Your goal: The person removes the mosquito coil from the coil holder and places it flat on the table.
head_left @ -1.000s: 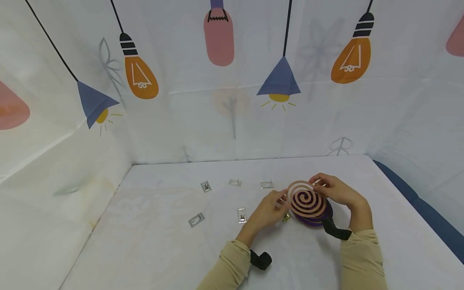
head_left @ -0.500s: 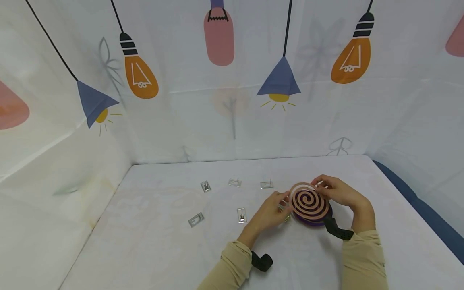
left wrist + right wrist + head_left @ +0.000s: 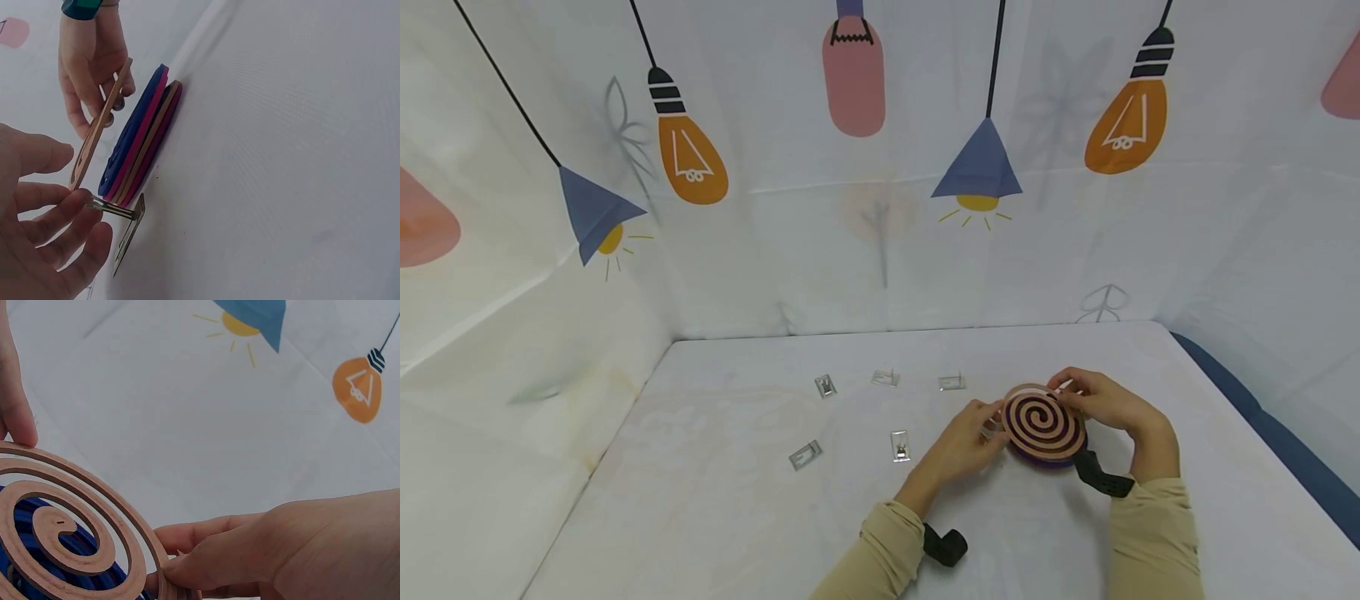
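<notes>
A tan spiral mosquito coil (image 3: 50, 525) is raised slightly above a stack of coils (image 3: 134, 144), which shows blue, pink, tan and purple edges in the left wrist view. My right hand (image 3: 1108, 404) pinches its far right rim between thumb and fingers. At the opposite rim, my left hand (image 3: 962, 442) holds the edge with curved fingertips; whether the thumb presses on it is hard to tell. A bent metal coil stand (image 3: 139, 209) stands beside the stack, below my left fingers, largely hidden by that hand in the head view.
Several more metal stands lie left of the hands on the white table (image 3: 700, 500), among them one stand (image 3: 900, 446) nearest my left hand and another stand (image 3: 952, 382) farther back. A white curtain (image 3: 775, 250) with printed lamps hangs behind.
The tan coil has moved slightly right and toward me, now lying more squarely over the stack. Both hands have moved along with it, still at its rim.
</notes>
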A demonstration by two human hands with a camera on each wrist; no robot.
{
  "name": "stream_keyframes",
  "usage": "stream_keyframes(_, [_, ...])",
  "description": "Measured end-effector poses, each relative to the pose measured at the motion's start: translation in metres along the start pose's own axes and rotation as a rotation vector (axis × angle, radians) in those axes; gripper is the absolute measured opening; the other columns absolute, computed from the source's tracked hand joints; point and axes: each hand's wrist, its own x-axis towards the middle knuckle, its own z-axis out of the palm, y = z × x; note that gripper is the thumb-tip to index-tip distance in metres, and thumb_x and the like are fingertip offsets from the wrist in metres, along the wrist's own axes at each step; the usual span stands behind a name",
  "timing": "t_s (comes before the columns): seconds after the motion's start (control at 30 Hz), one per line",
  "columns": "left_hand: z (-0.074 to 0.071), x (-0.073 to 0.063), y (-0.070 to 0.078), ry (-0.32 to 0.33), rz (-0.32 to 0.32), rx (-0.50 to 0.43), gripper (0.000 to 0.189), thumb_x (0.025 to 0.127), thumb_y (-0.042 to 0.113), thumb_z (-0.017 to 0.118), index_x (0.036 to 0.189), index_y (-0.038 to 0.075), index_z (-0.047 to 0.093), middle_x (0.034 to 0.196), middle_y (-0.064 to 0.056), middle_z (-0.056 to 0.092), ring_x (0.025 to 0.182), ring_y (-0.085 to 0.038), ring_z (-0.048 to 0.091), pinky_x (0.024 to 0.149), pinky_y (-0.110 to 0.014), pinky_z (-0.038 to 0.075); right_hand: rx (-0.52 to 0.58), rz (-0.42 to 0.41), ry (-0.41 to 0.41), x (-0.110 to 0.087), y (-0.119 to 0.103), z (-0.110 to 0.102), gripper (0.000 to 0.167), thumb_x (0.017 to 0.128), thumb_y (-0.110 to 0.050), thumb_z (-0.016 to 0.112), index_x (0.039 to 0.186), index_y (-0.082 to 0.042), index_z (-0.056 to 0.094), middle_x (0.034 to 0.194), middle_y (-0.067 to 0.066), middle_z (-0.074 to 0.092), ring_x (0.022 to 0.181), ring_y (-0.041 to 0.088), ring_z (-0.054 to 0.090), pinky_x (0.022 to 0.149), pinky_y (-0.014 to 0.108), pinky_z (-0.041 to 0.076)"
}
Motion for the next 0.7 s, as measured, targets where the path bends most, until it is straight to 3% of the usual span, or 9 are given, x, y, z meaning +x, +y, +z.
stream_keyframes(0.7, [0.0074, 0.0000, 0.0008, -0.007, -0.023, 0.047, 0.053, 0.091, 0.024, 0.059, 0.138, 0.005, 0.047, 0.111, -0.008, 0.055, 0.097, -0.012, 0.054, 0.078, -0.013, 0.043, 0.028, 0.049, -0.011, -0.0016, 0.0041, 0.0005, 0.023, 0.096, -0.008, 0.049, 0.115, 0.004, 0.051, 0.099, 0.020, 0.061, 0.083, 0.020, 0.061, 0.067, 0.032, 0.054])
